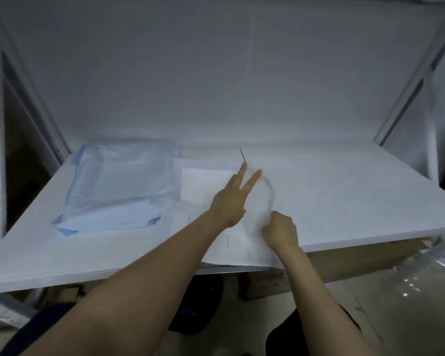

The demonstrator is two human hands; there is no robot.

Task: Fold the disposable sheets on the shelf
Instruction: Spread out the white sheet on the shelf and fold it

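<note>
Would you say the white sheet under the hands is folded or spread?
Partly folded: the white sheet has one curled layer lifted over between the left hand and right hand.

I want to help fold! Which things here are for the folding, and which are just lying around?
For folding: white sheet, left hand, right hand, blue pack of sheets, shelf.
Just around: cardboard box below, thin dark stick.

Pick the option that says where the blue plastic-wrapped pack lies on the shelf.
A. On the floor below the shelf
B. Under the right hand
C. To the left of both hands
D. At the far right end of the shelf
C: the blue pack lies on the shelf left of the left hand and the right hand, touched by neither.
</note>
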